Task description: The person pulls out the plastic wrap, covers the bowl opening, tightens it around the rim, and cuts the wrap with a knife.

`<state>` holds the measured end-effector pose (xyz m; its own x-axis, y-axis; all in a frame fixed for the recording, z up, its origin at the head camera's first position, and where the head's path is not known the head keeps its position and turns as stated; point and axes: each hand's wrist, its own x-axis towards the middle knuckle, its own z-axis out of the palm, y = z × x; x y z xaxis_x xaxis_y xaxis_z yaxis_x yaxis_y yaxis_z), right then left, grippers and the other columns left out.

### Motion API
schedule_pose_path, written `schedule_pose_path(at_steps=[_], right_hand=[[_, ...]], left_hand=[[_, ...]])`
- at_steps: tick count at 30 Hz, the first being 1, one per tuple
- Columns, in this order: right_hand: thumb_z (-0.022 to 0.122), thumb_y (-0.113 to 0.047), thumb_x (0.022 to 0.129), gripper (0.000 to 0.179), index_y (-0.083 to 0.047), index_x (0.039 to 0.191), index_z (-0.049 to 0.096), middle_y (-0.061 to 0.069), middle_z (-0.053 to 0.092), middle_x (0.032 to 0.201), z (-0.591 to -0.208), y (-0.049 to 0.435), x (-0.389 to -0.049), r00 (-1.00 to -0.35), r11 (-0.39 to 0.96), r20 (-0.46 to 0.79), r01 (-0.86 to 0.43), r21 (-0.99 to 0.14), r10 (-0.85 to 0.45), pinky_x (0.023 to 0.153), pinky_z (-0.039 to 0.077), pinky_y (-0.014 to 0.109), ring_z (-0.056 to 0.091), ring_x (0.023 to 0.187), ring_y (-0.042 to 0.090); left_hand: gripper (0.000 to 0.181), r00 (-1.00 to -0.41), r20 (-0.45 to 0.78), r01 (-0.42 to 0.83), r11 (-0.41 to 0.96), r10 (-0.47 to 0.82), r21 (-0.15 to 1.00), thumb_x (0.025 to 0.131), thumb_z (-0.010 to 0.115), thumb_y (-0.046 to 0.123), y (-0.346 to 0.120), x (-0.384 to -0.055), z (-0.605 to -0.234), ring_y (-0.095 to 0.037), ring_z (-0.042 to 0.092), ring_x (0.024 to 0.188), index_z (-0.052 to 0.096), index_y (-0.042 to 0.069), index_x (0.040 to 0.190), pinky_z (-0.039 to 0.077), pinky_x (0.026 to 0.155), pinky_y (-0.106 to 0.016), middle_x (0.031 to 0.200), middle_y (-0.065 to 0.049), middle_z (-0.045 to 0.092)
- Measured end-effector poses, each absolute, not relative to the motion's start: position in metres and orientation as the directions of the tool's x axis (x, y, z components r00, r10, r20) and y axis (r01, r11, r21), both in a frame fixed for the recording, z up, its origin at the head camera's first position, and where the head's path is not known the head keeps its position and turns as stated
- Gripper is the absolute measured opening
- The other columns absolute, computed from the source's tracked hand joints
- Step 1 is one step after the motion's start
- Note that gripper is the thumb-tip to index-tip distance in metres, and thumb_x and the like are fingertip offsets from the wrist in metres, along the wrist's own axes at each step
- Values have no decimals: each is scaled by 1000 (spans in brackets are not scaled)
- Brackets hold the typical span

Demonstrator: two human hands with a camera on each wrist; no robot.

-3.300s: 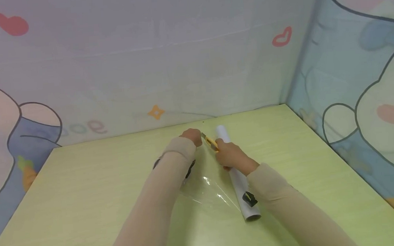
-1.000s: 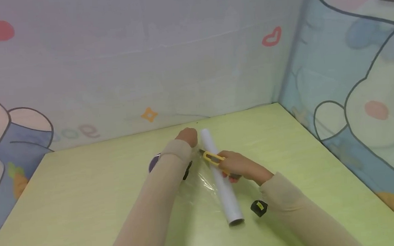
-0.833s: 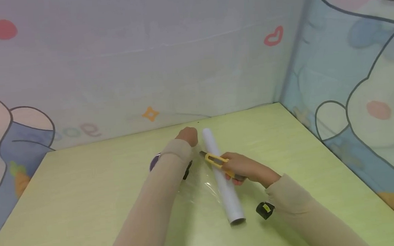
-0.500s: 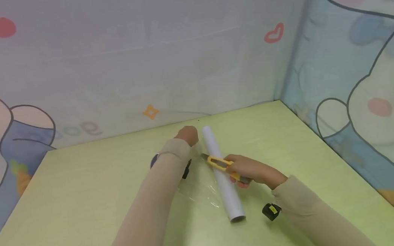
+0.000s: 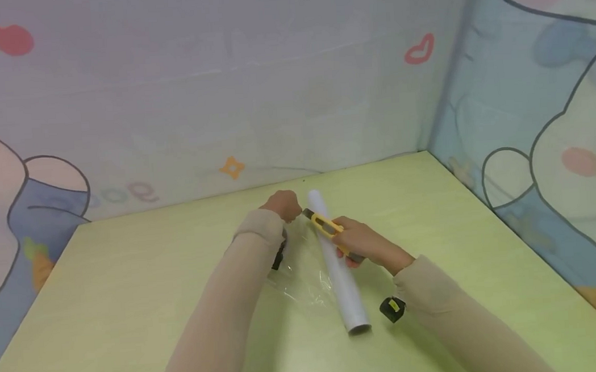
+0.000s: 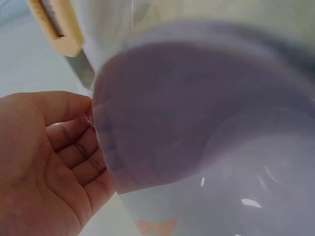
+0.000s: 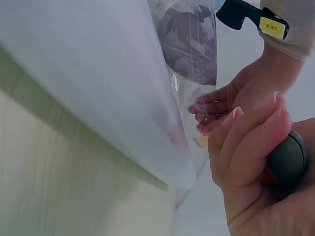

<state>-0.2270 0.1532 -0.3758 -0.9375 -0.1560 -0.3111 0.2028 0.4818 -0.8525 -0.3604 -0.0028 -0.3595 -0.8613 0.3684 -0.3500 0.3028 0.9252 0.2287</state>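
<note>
My left hand (image 5: 282, 205) pinches the edge of clear plastic film (image 5: 304, 291) between thumb and fingers. A purple printed patch (image 6: 157, 108) on the film fills much of the left wrist view. My right hand (image 5: 360, 240) grips a yellow utility knife (image 5: 324, 225), its dark blade pointing at the left fingertips. In the left wrist view the blade (image 6: 81, 69) lies close to the pinched edge; whether it touches the film I cannot tell. Beneath the right hand lies a long white roll (image 5: 345, 294) with a hollow near end, and the loose film spreads to its left.
Everything lies on a pale yellow-green table (image 5: 145, 286). A printed cloth wall (image 5: 318, 105) rises along the back edge, with another (image 5: 519, 110) on the right. A black strap with a yellow label (image 7: 272, 28) sits at the left wrist.
Over the last half second the knife and right hand have moved up and left, back toward the left hand. The left hand still pinches the film. The purple edge beside the left forearm is now hidden.
</note>
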Motion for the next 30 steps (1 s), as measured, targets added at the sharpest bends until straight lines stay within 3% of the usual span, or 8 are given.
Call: schedule_pose_path(at_steps=[2,4,8,11,17,22,26,30], right_hand=[[44,-14,87,41,-12,129,42,5,50,63,-378,150,-229,-935,479,-319,210,-852,-158,39,39,22,40,40,12],[44,-12,86,40,-11,127,42,5,50,61,-382,148,-229,-929,473,-329,216,-854,-170,40,39,22,40,41,12],[44,-9,83,44,-10,127,42,4,49,60,-384,147,-225,-920,491,-339,207,-846,-196,39,35,22,39,41,13],[42,-7,82,45,-10,127,43,5,48,59,-383,150,-222,-913,524,-347,193,-829,-214,38,31,22,36,40,13],[42,-7,82,47,-7,129,41,5,47,61,-384,160,-217,-892,493,-356,186,-850,-277,38,30,22,35,40,12],[43,-8,84,51,-7,135,37,4,48,61,-386,169,-213,-874,450,-373,210,-868,-312,37,29,22,34,38,11],[44,-10,84,52,-11,135,38,4,49,61,-385,173,-210,-867,465,-390,218,-858,-312,38,30,23,34,38,11],[44,-11,84,50,-13,134,41,4,49,62,-382,177,-208,-858,486,-400,213,-848,-323,38,31,23,34,38,11]], left_hand=[[38,-855,-357,310,923,376,229,92,42,8,-2,-364,-362,-9,34,43,47,11,54,31,46,-21,51,0,47],[39,-852,-358,320,922,381,219,93,42,8,-1,-365,-362,-9,32,43,47,10,55,30,45,-21,52,0,48],[30,-859,-332,348,920,390,181,94,43,8,-1,-361,-359,-10,40,48,62,3,71,37,50,-21,61,-3,56],[25,-860,-322,360,918,395,165,95,44,9,-3,-359,-361,-11,43,52,64,2,80,41,58,-23,62,-3,56],[30,-858,-324,370,917,399,149,95,46,12,-4,-363,-369,-10,38,49,50,10,66,38,60,-25,57,0,48],[30,-858,-325,373,918,397,135,95,45,10,-4,-373,-374,-11,38,50,54,8,66,40,56,-25,60,-2,49],[28,-851,-282,420,897,442,138,95,47,13,-9,-426,-424,-14,45,52,62,8,72,42,57,-28,60,-2,55],[21,-850,-232,459,881,472,112,93,51,15,-12,-467,-463,-17,54,60,69,7,87,47,63,-32,77,-5,67]])
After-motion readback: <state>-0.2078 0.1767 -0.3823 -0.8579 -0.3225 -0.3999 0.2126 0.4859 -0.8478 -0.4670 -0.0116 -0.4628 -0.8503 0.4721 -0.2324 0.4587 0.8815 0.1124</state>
